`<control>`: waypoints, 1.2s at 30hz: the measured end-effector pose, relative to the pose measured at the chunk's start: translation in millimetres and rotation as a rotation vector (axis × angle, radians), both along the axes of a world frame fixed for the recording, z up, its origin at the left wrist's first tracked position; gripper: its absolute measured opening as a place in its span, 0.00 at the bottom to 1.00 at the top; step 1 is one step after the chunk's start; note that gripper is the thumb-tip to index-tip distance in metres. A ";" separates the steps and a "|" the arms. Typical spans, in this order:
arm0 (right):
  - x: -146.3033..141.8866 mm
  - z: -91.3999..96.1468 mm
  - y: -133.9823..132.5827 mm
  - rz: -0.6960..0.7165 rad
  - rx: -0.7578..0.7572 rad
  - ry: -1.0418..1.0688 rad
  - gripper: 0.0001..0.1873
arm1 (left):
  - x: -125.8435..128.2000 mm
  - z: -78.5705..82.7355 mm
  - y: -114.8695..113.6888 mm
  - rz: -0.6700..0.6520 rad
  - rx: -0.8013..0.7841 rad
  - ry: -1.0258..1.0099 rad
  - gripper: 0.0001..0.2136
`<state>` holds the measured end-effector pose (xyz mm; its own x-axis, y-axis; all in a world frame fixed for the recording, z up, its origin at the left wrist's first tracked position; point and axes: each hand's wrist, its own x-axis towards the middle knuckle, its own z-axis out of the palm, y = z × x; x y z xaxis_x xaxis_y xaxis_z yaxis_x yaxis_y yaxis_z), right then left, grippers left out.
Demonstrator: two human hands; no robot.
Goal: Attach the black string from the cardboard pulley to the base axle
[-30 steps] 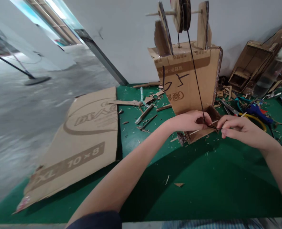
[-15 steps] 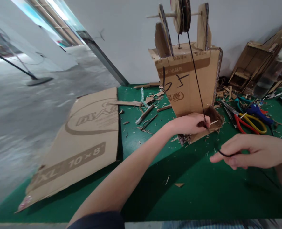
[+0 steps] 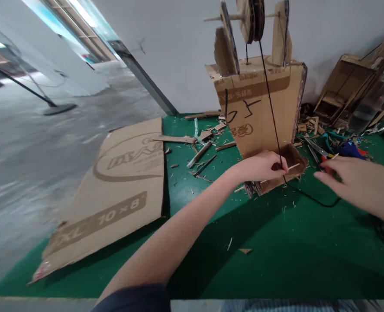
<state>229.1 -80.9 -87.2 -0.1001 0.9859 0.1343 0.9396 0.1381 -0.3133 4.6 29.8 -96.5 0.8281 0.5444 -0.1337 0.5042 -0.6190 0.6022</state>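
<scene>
At the foot of a cardboard tower (image 3: 258, 121) with a pulley wheel (image 3: 250, 19) on top, my left hand (image 3: 265, 167) pinches a black string (image 3: 272, 102) near its lower end. The string hangs from the wheel, and its slack tail curves over the table to the right. Beside these fingertips a thin wooden stick (image 3: 294, 167) lies across the small cardboard tray (image 3: 297, 157) fixed to the tower. My right hand (image 3: 357, 180) has thumb and fingers apart by the scissors (image 3: 317, 148), partly covering their handles; contact cannot be made out.
A large flat cardboard sheet (image 3: 130, 173) overhangs the left side of the green table (image 3: 276, 260). Cardboard scraps (image 3: 201, 155) litter the middle. At the back right stand a clear bottle (image 3: 369, 106) and another cardboard structure (image 3: 339, 89), with a blue tool (image 3: 352, 149) in front.
My right hand has let go of the string and moved up and right to the scissors. The string's tail has dropped onto the table. My left hand keeps its pinch.
</scene>
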 end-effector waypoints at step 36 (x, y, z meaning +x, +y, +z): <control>-82.5 -70.3 20.0 0.281 0.157 -0.524 0.17 | 4.7 -4.2 17.3 -0.003 -0.107 0.181 0.12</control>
